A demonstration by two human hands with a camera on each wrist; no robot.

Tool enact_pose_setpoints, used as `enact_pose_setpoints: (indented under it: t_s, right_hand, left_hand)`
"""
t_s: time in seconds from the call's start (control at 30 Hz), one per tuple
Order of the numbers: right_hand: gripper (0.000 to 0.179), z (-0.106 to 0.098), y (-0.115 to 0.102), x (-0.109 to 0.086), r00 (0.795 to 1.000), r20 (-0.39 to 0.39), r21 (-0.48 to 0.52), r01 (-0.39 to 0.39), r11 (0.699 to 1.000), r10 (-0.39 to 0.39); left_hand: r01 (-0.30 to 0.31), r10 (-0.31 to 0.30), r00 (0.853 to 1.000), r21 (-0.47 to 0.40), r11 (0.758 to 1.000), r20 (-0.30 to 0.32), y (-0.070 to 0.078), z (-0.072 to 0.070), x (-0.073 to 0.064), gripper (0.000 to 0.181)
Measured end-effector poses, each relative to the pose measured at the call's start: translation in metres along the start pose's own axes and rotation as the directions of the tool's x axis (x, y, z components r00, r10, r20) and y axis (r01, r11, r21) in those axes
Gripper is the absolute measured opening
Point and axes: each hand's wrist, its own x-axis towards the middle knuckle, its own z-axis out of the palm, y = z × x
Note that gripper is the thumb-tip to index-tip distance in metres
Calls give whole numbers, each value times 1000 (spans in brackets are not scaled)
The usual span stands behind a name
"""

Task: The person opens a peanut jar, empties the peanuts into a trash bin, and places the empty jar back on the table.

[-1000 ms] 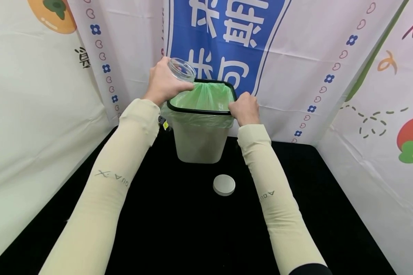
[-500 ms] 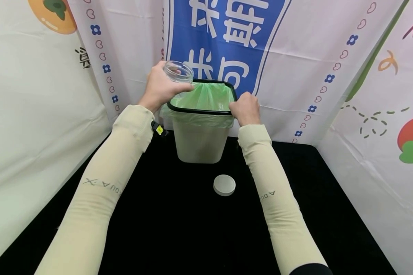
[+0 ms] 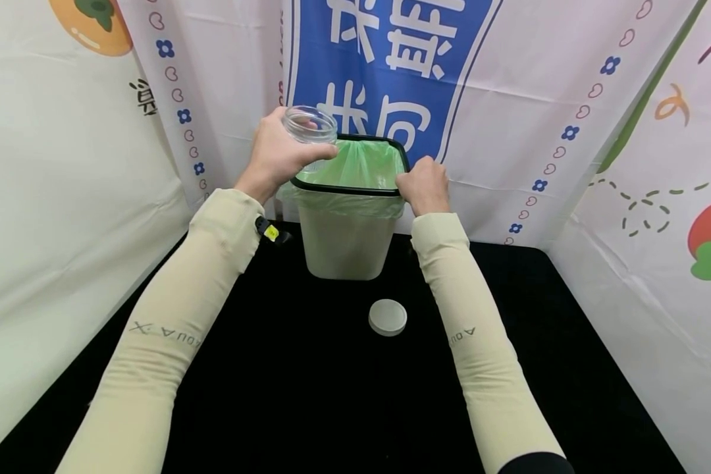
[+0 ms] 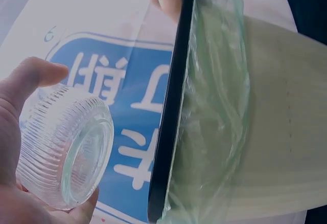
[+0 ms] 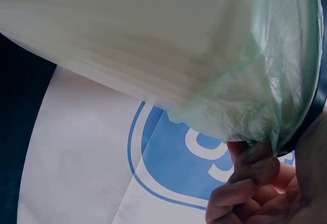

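A clear glass jar [image 3: 311,125] is in my left hand [image 3: 275,151], with the thumb and fingers wrapped round its side. It is lidless, its mouth facing up, at the left of the bin's rim. In the left wrist view the ribbed sides and thick base of the jar [image 4: 66,147] show. A pale trash bin [image 3: 346,243] stands upright, lined with a green plastic bag [image 3: 367,161] folded under a black rim. My right hand [image 3: 426,186] grips the rim's right corner. In the right wrist view its fingers [image 5: 255,165] curl beneath the bag's folded edge.
A round white lid [image 3: 388,317] lies on the black tabletop [image 3: 308,382] in front of the bin. Printed cloth [image 3: 509,99] hangs close behind the bin, and pale panels stand on both sides. A small black device with a yellow mark [image 3: 270,233] is on the left wrist.
From tilted toward the bin, the jar has turned more upright. My left forearm has swung lower and to the left. My right hand keeps its grip on the rim.
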Motion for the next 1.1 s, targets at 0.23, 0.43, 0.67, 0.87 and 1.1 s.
enact_pose_setpoints:
  t_s: [0.23, 0.43, 0.67, 0.87, 1.1]
  right_hand:
    - [16, -1, 0, -1, 1000, 10, 7, -7, 1000, 7]
    - [14, -2, -1, -3, 1000, 9, -1, -9, 1000, 9]
    - [17, -1, -1, -2, 1000, 15, 13, -15, 1000, 15]
    - [16, -1, -1, 0, 999, 26, 11, -24, 1000, 24]
    - [19, 0, 0, 4, 999, 25, 10, -27, 1000, 26]
  left_hand:
    - [-65, 66, 997, -28, 998, 29, 2, 3, -16, 80]
    - [-93, 99, 993, -88, 992, 60, -1, 6, -28, 78]
    - [-113, 119, 992, -119, 986, 46, -9, 8, -36, 73]
    - [-116, 123, 991, -131, 985, 47, -17, 7, -39, 74]
    - [-114, 125, 990, -145, 983, 63, -27, 9, -48, 74]
